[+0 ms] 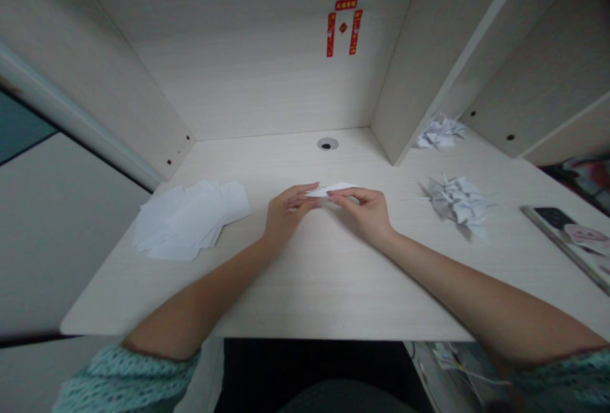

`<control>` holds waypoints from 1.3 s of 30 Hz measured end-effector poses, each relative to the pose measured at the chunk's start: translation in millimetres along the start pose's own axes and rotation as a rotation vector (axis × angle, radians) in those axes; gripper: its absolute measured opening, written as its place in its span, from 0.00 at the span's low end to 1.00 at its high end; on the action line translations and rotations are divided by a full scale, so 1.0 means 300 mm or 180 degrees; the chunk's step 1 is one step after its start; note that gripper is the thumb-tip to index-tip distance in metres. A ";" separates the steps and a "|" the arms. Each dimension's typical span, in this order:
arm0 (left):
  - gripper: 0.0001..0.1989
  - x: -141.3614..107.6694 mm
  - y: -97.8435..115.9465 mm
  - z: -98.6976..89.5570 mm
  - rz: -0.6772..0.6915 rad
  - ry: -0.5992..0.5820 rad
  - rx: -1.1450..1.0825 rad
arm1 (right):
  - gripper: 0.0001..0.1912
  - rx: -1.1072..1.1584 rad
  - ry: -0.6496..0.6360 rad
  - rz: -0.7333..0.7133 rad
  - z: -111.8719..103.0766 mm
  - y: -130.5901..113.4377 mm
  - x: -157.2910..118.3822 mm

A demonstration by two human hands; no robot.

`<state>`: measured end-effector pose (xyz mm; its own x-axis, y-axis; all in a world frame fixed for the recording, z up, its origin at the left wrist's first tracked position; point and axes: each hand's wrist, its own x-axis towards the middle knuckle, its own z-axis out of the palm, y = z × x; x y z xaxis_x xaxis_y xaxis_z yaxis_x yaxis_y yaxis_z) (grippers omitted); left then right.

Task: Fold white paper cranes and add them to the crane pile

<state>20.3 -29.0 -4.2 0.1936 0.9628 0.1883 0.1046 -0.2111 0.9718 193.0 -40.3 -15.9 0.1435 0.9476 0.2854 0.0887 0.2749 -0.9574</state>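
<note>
The left hand (290, 209) and right hand (365, 213) hold a small folded white paper (331, 189).

The paper lies sideways, with its long side going from one hand to the other and its thin tip pointing to the left hand. Both hands are half closed, with fingers curled, and both pinch it. The right hand covers more of it. They are over a pale wood desk (305, 298). A pile of white paper sheets (190, 219) lies to the left. A heap of folded paper birds (460, 203) lies to the right. Red paper strips (342, 27) are stuck on the wall.
</note>
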 end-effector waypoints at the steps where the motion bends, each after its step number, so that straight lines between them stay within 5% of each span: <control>1: 0.13 -0.001 -0.002 0.000 0.0051 -0.0010 0.0051 | 0.06 -0.0014 -0.0021 -0.0007 0.001 -0.001 -0.002; 4: 0.07 0.002 -0.011 -0.002 0.0123 0.0055 0.0100 | 0.05 -0.0035 -0.0084 -0.0027 0.000 -0.005 -0.006; 14: 0.09 -0.002 0.000 0.002 0.0114 0.0297 0.0066 | 0.05 0.0029 -0.0094 0.0003 0.002 -0.016 -0.011; 39: 0.10 0.011 0.000 0.008 -0.0268 0.0154 -0.0196 | 0.08 0.0326 -0.0109 0.0172 0.012 0.025 -0.006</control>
<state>23.3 -26.3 -4.1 0.1393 0.9840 0.1109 0.0582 -0.1200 0.9911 189.9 -39.2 -23.8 0.1113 0.9660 0.2332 -0.0198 0.2368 -0.9714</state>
